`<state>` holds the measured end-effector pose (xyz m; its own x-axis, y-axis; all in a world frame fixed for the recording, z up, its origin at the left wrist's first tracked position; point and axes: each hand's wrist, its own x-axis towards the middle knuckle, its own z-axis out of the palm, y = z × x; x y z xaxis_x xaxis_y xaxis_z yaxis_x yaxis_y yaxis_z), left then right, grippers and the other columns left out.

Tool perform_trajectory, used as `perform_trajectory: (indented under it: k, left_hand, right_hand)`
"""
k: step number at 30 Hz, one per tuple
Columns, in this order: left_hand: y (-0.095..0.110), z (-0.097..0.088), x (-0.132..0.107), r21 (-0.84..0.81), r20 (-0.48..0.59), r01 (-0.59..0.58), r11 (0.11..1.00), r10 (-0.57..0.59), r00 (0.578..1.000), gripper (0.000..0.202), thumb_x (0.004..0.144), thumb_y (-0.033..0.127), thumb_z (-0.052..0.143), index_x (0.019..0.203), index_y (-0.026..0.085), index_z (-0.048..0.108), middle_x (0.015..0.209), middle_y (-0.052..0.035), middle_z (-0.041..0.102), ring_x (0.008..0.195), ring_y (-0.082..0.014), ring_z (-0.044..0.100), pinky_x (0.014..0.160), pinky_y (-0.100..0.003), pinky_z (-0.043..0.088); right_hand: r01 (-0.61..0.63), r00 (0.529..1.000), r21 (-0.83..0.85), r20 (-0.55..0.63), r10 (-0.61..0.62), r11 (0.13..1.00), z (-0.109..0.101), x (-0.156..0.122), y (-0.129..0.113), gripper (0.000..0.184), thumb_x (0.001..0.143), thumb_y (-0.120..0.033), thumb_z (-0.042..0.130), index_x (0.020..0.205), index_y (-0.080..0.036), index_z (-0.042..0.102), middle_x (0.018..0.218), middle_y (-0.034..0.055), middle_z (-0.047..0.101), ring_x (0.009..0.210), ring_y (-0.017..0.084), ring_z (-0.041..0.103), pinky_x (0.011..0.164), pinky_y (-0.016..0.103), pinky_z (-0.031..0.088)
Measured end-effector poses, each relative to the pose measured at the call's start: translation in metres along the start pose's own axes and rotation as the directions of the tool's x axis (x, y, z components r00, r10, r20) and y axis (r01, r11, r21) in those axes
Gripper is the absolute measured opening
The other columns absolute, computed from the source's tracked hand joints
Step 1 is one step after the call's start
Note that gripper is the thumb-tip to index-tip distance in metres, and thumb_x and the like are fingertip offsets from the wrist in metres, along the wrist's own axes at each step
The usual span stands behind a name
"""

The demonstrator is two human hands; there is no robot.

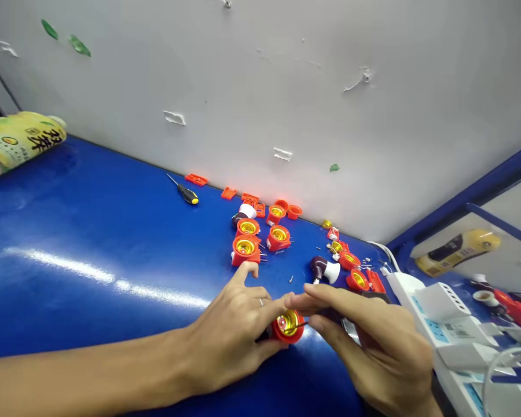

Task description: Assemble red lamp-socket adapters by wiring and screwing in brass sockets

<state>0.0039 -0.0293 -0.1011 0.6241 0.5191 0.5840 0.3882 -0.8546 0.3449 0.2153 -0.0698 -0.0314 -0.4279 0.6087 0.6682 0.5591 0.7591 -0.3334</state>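
My left hand (237,330) is closed round an orange lamp socket (287,327) with a brass threaded inside, holding it on the blue table (91,243). My index finger sticks out toward the other sockets. My right hand (373,341) grips a dark-handled screwdriver (330,317) whose thin shaft points into the socket's mouth. Both hands meet at the socket near the table's front.
Several more orange sockets (260,231) and loose orange parts lie by the grey wall. A small black-and-yellow screwdriver (186,192) lies farther left. A bottle (17,142) lies at the far left. White power strips (438,318) sit at the right. White-and-dark adapters (325,269) rest nearby.
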Motion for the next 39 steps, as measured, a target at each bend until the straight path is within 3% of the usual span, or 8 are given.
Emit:
perform_trajectory:
  k: [3,9,16,27,30,34,36,39]
  left_hand:
    - [0.001,-0.001,0.001,0.008,-0.014,-0.005,1.0,0.005,1.0,0.035,0.091,0.018,0.074,0.123,0.019,0.059,0.074,0.0043,0.072,0.064,-0.0188,0.069,0.099,-0.052,0.036]
    - [0.001,-0.001,0.0,-0.011,-0.012,-0.002,1.0,0.002,1.0,0.037,0.091,0.019,0.077,0.124,0.02,0.059,0.081,0.0014,0.077,0.069,-0.0199,0.071,0.104,-0.055,0.035]
    - [0.0,0.002,-0.001,-0.017,-0.071,0.002,1.0,-0.004,0.997,0.047,0.086,0.019,0.082,0.129,0.018,0.062,0.082,0.0006,0.078,0.065,-0.0182,0.071,0.102,-0.054,0.037]
    - [0.001,0.004,0.0,0.002,-0.109,0.034,0.999,-0.033,0.993,0.051,0.077,0.018,0.089,0.124,0.019,0.066,0.078,0.0006,0.077,0.061,-0.018,0.069,0.101,-0.057,0.042]
    - [0.001,0.003,-0.001,0.016,-0.101,0.035,0.999,-0.033,0.994,0.053,0.076,0.019,0.09,0.124,0.018,0.066,0.078,0.0001,0.077,0.062,-0.0188,0.07,0.101,-0.057,0.043]
    - [-0.001,0.005,-0.003,0.003,-0.102,0.034,0.999,-0.034,0.994,0.058,0.075,0.015,0.089,0.126,0.018,0.064,0.083,-0.0011,0.078,0.068,-0.021,0.073,0.103,-0.057,0.042]
    - [-0.002,0.005,-0.002,-0.003,-0.122,0.017,1.0,-0.018,0.992,0.056,0.077,0.01,0.084,0.128,0.018,0.062,0.086,-0.0012,0.078,0.072,-0.0213,0.073,0.1,-0.054,0.043]
    - [-0.003,0.001,0.002,-0.005,-0.184,-0.003,1.0,0.002,0.983,0.052,0.083,0.002,0.071,0.131,0.019,0.059,0.094,-0.001,0.078,0.08,-0.0199,0.072,0.094,-0.046,0.045]
  right_hand:
    - [-0.003,0.99,-0.182,-0.139,-0.023,0.983,0.003,0.004,-0.002,0.024,0.092,-0.014,0.075,0.113,-0.024,0.068,0.091,-0.0048,0.083,0.072,0.008,0.078,0.07,0.013,0.06]
    - [-0.06,0.982,-0.178,0.165,0.09,0.982,-0.019,0.0,-0.003,0.038,0.108,-0.026,0.047,0.145,-0.027,0.056,0.143,0.0002,0.068,0.129,0.015,0.067,0.105,0.024,0.057]
    - [0.025,0.996,-0.197,0.087,-0.008,0.98,-0.024,0.004,-0.004,0.011,0.102,-0.027,0.065,0.11,-0.028,0.072,0.097,-0.0091,0.083,0.079,0.007,0.08,0.075,0.013,0.059]
    - [-0.06,0.995,-0.325,-0.096,0.03,0.944,-0.014,0.004,-0.01,0.005,0.091,-0.031,0.079,0.094,-0.027,0.078,0.081,-0.0067,0.082,0.057,0.011,0.074,0.059,0.02,0.06]
    - [-0.153,0.981,-0.186,-0.144,0.127,0.971,-0.02,0.008,-0.011,0.006,0.091,-0.031,0.078,0.088,-0.026,0.079,0.079,-0.005,0.082,0.061,0.013,0.077,0.061,0.017,0.062]
    - [-0.395,0.884,-0.017,-0.281,0.375,0.919,-0.04,0.012,0.0,0.008,0.093,-0.034,0.075,0.092,-0.027,0.079,0.07,-0.0053,0.078,0.054,0.013,0.074,0.053,0.015,0.06]
    - [-0.492,0.859,-0.043,-0.184,0.477,0.87,-0.044,0.009,0.011,0.02,0.094,-0.043,0.072,0.093,-0.024,0.08,0.058,-0.0049,0.072,0.042,0.013,0.066,0.04,0.017,0.052]
    - [-0.562,0.783,-0.241,0.153,0.602,0.792,-0.034,-0.004,0.028,0.047,0.101,-0.058,0.052,0.086,-0.021,0.076,0.052,-0.0013,0.066,0.042,0.016,0.063,0.038,0.023,0.047]
